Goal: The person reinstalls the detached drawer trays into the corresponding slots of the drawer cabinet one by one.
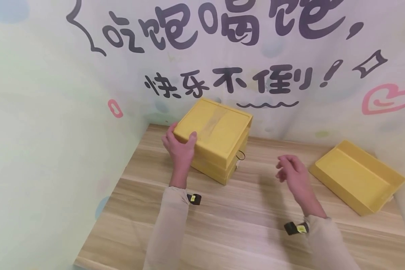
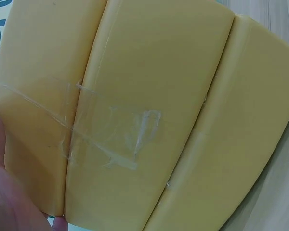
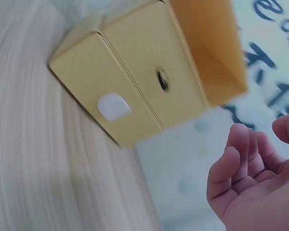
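Note:
A yellow drawer box (image 1: 210, 131) stands on the wooden table near the back wall. My left hand (image 1: 180, 148) grips its near left top corner, the thumb on the top face and the fingers over the left edge. Clear tape (image 2: 115, 134) runs across the seams on its side in the left wrist view. The right wrist view shows its front: an open top slot (image 3: 216, 67), a drawer with a dark loop (image 3: 162, 80), and a drawer with a white tab (image 3: 113, 106). My right hand (image 1: 294, 176) hovers right of the box, fingers loosely curled, holding nothing.
A pulled-out yellow drawer (image 1: 357, 176) lies hollow side up on the right of the wooden table (image 1: 233, 225). Behind stands a wall (image 1: 283, 123) with printed characters, and another wall (image 1: 54, 157) borders the left side.

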### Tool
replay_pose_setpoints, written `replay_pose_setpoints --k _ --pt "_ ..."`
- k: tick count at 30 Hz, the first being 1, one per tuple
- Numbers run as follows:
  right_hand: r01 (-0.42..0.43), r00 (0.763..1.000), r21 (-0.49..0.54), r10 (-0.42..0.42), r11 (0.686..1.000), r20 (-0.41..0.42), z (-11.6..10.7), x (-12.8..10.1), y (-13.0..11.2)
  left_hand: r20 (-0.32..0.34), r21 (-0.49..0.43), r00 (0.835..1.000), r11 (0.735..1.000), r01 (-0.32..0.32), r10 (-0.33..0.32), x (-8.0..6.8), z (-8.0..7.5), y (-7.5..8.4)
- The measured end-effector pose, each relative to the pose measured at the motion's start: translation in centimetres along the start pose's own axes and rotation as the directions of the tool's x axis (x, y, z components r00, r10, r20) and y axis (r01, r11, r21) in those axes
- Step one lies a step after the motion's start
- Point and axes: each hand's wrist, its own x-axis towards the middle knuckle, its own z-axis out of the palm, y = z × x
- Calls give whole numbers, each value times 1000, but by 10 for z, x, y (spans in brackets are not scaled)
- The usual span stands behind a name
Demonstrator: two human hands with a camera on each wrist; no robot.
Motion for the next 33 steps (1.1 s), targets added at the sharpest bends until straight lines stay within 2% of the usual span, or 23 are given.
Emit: replay_pose_setpoints --k 3,6,8,10,12,17,20,23,24,27,30,31,33 --pt "-9 998 165 18 986 -52 -25 -14 6 -1 -9 1000 1000 11 -11 0 -2 0" --pt "0 986 338 57 941 -159 -49 -24 13 -9 -21 1000 1000 19 -19 2 -6 0" --pt "11 963 444 110 896 -248 -64 -28 16 -16 -28 1000 999 22 -22 4 -9 -1" --pt "15 926 515 183 857 -331 -79 -30 19 -21 -32 999 999 24 -25 5 -12 -1" --pt "5 881 536 250 844 -401 -94 -32 21 -23 -33 999 999 26 -27 5 -14 -1" --pt "-114 775 466 372 877 -511 -129 -37 32 -17 -27 999 999 36 -36 5 -15 -1" --pt "-216 735 393 414 894 -537 -146 -37 41 -17 -24 999 999 37 -37 6 -15 -2" --pt "-346 724 219 408 912 -557 -160 -38 52 -20 -22 999 999 34 -34 6 -14 -2" --pt "-388 726 154 404 909 -557 -164 -38 56 -19 -23 999 999 32 -33 6 -14 -3" --pt "-490 720 -4 402 872 -566 -174 -40 68 -11 -33 1000 999 22 -23 6 -15 -2" --pt "-535 724 -51 426 844 -543 -182 -42 78 -3 -38 1000 999 11 -12 6 -14 -3" --pt "-534 720 -15 445 845 -532 -184 -42 81 -4 -39 1000 999 8 -8 6 -14 -3" --pt "-523 729 45 474 851 -494 -190 -41 87 -9 -38 1000 999 3 -4 6 -14 -3"
